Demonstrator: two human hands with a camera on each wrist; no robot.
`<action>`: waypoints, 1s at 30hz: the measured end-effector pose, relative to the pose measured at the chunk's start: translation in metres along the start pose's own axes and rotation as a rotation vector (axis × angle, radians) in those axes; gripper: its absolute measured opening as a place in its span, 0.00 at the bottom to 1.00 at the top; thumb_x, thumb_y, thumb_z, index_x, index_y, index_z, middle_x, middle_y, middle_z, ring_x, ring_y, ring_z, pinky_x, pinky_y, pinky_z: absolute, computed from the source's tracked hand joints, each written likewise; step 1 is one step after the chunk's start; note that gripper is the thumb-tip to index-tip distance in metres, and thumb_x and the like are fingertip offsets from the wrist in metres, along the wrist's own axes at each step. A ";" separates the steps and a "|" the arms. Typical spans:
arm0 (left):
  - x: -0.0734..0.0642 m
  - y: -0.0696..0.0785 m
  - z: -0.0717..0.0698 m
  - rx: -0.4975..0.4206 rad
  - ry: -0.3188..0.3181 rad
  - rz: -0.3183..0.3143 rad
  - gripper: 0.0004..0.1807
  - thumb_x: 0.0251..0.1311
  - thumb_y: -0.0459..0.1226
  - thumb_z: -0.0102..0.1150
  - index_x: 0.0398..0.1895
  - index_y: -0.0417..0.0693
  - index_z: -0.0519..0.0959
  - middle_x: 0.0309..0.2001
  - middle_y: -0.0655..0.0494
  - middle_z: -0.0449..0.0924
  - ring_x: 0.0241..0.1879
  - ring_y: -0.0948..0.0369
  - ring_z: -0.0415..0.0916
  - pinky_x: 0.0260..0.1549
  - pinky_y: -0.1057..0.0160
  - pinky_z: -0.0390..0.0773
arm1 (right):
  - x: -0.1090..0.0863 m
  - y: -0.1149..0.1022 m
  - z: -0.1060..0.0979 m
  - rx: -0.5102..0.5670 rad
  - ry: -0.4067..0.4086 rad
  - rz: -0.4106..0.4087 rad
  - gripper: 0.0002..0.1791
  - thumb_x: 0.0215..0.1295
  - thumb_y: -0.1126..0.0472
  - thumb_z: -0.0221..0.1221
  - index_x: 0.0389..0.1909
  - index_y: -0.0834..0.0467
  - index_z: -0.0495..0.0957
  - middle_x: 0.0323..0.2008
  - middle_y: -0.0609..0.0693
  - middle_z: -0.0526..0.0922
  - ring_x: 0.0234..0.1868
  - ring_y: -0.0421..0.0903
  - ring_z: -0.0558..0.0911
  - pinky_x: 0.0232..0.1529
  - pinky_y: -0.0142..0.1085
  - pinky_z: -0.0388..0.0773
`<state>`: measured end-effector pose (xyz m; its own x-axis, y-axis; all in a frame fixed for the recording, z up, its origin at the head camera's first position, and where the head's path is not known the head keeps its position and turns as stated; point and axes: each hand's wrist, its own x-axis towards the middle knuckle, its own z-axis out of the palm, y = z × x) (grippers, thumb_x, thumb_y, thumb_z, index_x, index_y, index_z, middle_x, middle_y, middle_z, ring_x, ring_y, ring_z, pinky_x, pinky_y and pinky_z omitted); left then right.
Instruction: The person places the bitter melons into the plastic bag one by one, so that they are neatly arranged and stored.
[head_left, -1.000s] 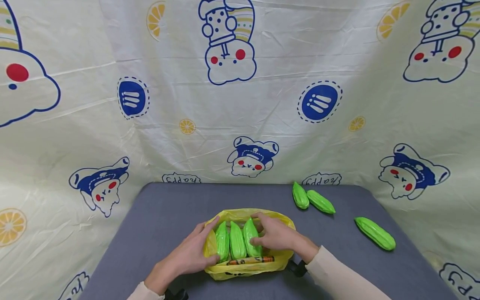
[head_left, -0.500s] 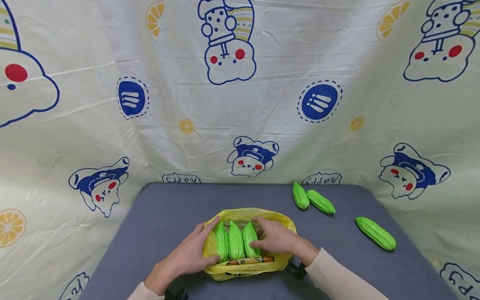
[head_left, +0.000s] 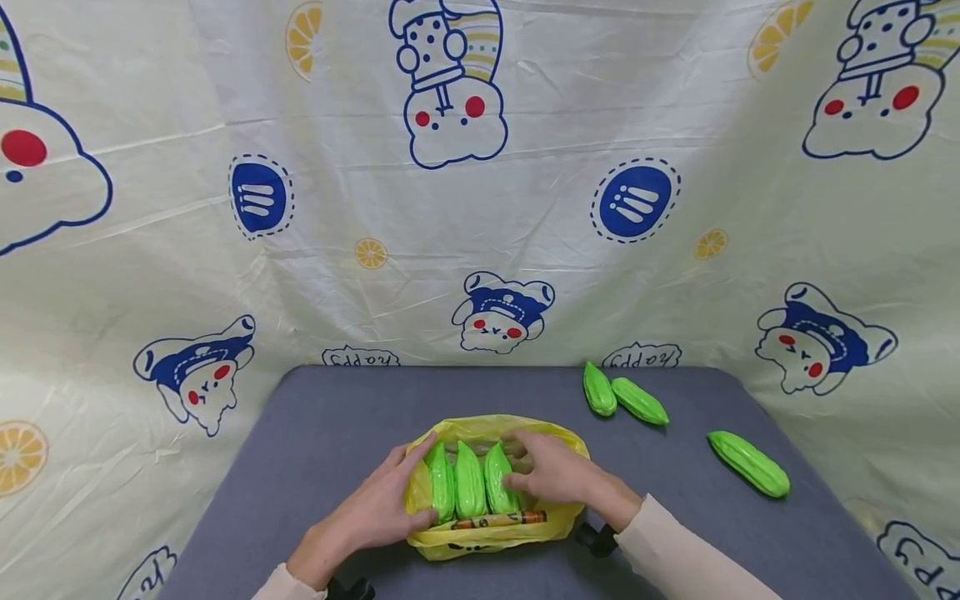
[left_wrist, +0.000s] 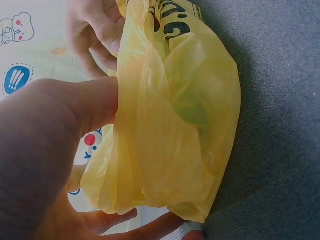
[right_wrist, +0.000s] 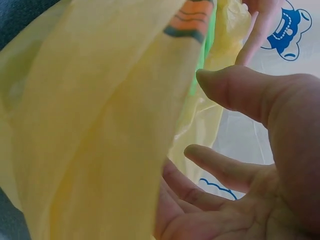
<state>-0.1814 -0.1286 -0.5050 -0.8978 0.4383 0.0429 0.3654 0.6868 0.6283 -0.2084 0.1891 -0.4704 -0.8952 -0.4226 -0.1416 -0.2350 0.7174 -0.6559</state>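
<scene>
Yellow bag (head_left: pixel 517 533), wide open; three green gourds (head_left: pixel 470 483) side by side inside; three more gourds (head_left: pixel 748 464) outside.

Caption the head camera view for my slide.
Left hand and right hand at an open yellow plastic bag holding three ridged green gourds; three more gourds on the gray tabletop.

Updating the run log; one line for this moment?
left hand: touching yellow bag | right hand: at bag's mouth | green vegetables: three bagged, three on table

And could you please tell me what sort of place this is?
Probably a makeshift filming booth: cartoon-printed sheeting hangs at the back and sides of a grey table, with green gourd-like pieces in and beside a yellow bag.
</scene>
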 end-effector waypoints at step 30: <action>0.002 -0.004 0.002 -0.007 0.051 0.029 0.55 0.63 0.39 0.84 0.94 0.52 0.67 0.81 0.34 0.72 0.75 0.37 0.78 0.68 0.31 0.82 | -0.009 0.004 -0.026 -0.045 0.206 -0.038 0.28 0.80 0.61 0.74 0.77 0.59 0.83 0.64 0.62 0.91 0.57 0.56 0.94 0.52 0.50 0.94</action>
<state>-0.1841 -0.1294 -0.5083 -0.8984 0.4275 0.1002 0.3895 0.6705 0.6315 -0.2114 0.2099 -0.4520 -0.9426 -0.3315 0.0402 -0.2830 0.7292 -0.6231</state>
